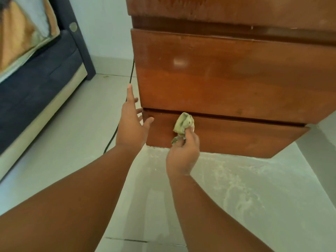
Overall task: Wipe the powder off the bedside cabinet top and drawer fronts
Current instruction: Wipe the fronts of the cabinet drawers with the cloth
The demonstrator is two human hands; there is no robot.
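The brown wooden bedside cabinet fills the upper right, seen from low down. Its upper drawer front is glossy; the lower drawer front sits beneath a dark gap. My right hand is shut on a crumpled pale green cloth, which presses against the left part of the lower drawer front. My left hand is open with fingers spread, touching the cabinet's left front corner at the gap between the drawers. The cabinet top is out of view.
White powder lies scattered on the pale tiled floor in front of the cabinet. A black cable hangs down the cabinet's left side onto the floor. A dark blue bed base with bedding stands at left.
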